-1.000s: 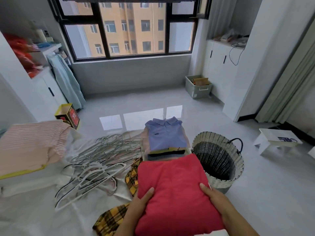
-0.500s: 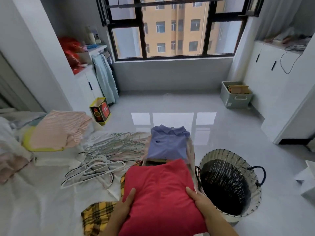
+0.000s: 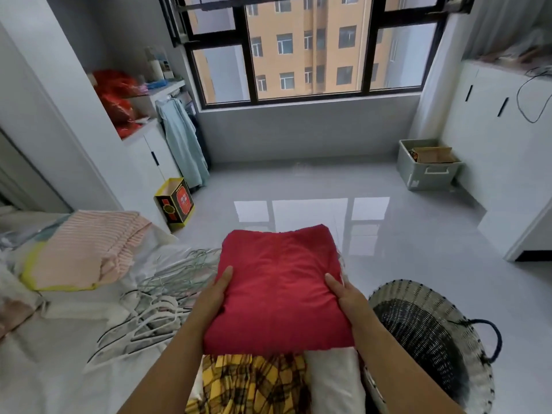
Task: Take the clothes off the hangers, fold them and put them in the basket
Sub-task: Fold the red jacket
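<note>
You hold the folded red garment (image 3: 280, 288) between both hands, just left of the round woven black-and-white basket (image 3: 433, 294). Your left hand (image 3: 210, 297) grips the garment's far edge from the basket, and your right hand (image 3: 348, 297) grips the edge nearest it. On each hand the thumb lies on top of the cloth and the other fingers are tucked under it, out of sight, so you pinch the fold from both sides.

Below the garment, also left of the basket, lie a yellow-and-black plaid cloth (image 3: 251, 383) and, touching it on the basket side, a plain white cloth (image 3: 331, 380). Further left of the basket, a loose heap of white and grey wire hangers (image 3: 155, 303) rests on the white-sheeted bed (image 3: 44, 369). Well beyond them sits a folded pink striped garment with a yellow hem (image 3: 86, 252).

The basket stands on the glossy grey tiled floor (image 3: 328, 186). Far behind it is a grey plastic crate (image 3: 427, 174).
</note>
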